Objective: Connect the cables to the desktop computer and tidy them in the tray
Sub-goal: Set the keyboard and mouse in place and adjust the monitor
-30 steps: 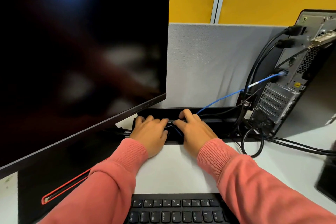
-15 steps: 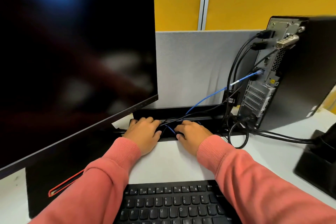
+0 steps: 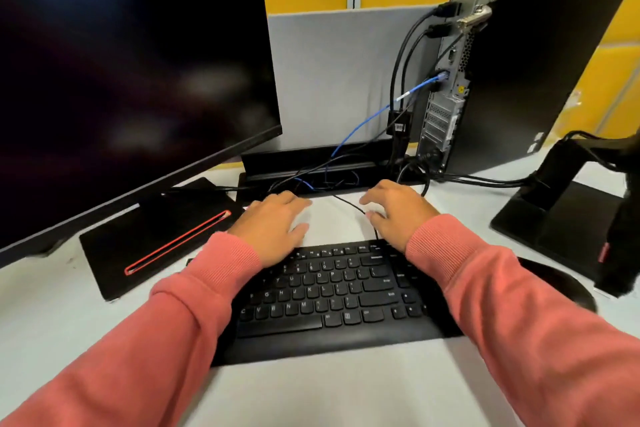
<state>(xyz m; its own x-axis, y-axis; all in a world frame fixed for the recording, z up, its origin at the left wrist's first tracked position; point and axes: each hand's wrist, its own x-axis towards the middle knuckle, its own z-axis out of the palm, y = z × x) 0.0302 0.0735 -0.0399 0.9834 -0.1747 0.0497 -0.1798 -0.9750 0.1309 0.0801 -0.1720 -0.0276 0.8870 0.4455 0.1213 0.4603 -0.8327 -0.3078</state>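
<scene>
A: Cables point(image 3: 401, 55) run from the back of the desktop computer point(image 3: 540, 73), which stands upright at the far right of the desk point(image 3: 346, 392). Two black ones are plugged in near the top of its rear panel, and a blue cable point(image 3: 367, 121) is plugged in lower down.

B: Where do they go?

A: Down and left into the black tray point(image 3: 311, 158) lying along the back edge of the desk, against the grey partition point(image 3: 332, 73). Black and blue strands are bunched loosely inside it, and a few loop out at its right end near the foot of the computer.

B: And the hands?

A: Both are over the bare strip of desk between the tray and the keyboard point(image 3: 332, 291), palms down. The left hand point(image 3: 277, 222) is open with fingers spread, gripping nothing. The right hand point(image 3: 394, 210) is loosely curled with fingers apart, also empty as far as I can see.

B: Anything between them?

A: One thin black cord point(image 3: 349, 206) comes out of the tray and curves across the desk toward the keyboard's far edge, passing just beside the right thumb. I cannot tell whether it touches the hand.

B: What else is on the desk?

A: A dark monitor point(image 3: 131, 73) at left on a black base with a red slot point(image 3: 176, 243), and another black stand point(image 3: 561, 211) at far right.
</scene>
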